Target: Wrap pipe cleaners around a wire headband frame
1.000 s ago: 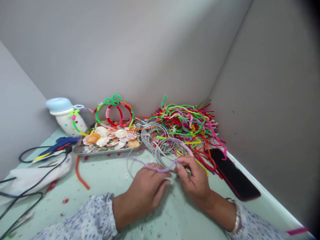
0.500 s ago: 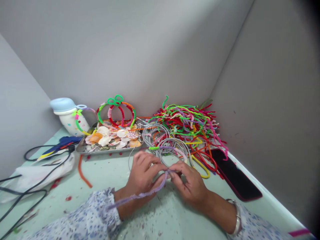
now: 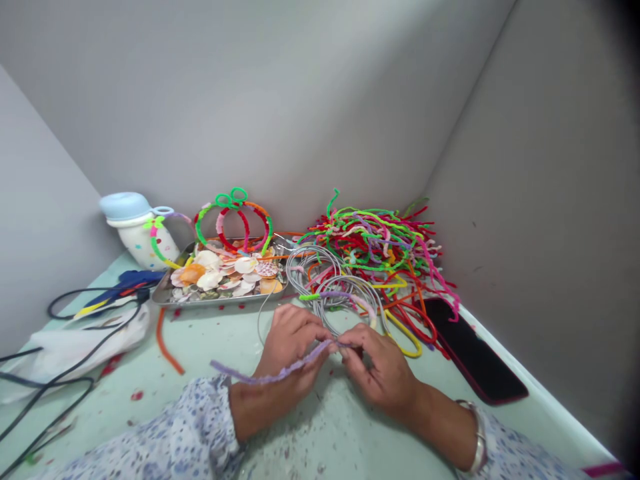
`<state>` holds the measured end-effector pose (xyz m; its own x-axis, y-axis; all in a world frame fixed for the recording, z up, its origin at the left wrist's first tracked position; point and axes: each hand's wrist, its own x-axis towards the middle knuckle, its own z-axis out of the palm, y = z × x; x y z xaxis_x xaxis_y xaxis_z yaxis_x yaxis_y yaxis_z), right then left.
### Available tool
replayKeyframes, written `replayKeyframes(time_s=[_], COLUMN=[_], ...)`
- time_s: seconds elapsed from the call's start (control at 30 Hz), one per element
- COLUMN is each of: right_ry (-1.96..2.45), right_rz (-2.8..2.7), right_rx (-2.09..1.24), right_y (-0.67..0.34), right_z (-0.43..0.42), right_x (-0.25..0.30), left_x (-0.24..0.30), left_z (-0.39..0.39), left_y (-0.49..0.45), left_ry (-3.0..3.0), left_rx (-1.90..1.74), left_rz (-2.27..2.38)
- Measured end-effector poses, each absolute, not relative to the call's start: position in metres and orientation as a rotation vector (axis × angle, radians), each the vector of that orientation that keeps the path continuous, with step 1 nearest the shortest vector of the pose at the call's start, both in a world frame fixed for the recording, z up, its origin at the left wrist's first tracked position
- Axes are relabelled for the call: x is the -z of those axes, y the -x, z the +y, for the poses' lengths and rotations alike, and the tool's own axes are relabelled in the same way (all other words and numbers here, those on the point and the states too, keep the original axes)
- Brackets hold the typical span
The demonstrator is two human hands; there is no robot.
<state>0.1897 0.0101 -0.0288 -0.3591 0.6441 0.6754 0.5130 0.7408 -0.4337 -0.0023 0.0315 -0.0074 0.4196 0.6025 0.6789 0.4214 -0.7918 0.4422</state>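
My left hand (image 3: 287, 353) and my right hand (image 3: 377, 367) meet low in the middle of the pale green table (image 3: 210, 353). Both pinch a lilac pipe cleaner (image 3: 270, 375) where the fingertips touch. Its free end trails left across my left wrist. Just beyond the fingers lies a bundle of grey wire hoops (image 3: 330, 287), some partly wrapped in colour. A thin wire arcs from the hoops toward my left hand. Whether my right hand also holds a hoop is hidden by the fingers.
A heap of coloured pipe cleaners (image 3: 380, 247) fills the back corner. A metal tray of shells (image 3: 225, 277) holds wrapped hoops (image 3: 235, 220). A white jug (image 3: 133, 230), a glue gun (image 3: 120, 287), black cables (image 3: 45, 387), a white bag (image 3: 70, 343) and a dark phone (image 3: 473, 357) lie around.
The lilac pipe cleaner has been pulled away from the hoops; its free end swung left over my left wrist. My left hand rose from flat on the table to a pinch.
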Motion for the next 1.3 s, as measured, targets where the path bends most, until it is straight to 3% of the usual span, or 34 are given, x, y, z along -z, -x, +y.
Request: replayKeyframes(time_s=[0.97, 1.3], right_ry=[0.776, 0.791], right_rz=[-2.15, -2.212], right_rx=[-0.125, -0.022], right_y=[-0.192, -0.193], right_z=[0.011, 0.009], right_x=[0.031, 0.031], left_x=[-0.002, 0.0], left_z=[0.032, 0.032], left_y=[0.001, 0.003], left_ry=[-2.13, -2.24], left_rx=[-0.892, -0.933], left_rz=[1.031, 1.053])
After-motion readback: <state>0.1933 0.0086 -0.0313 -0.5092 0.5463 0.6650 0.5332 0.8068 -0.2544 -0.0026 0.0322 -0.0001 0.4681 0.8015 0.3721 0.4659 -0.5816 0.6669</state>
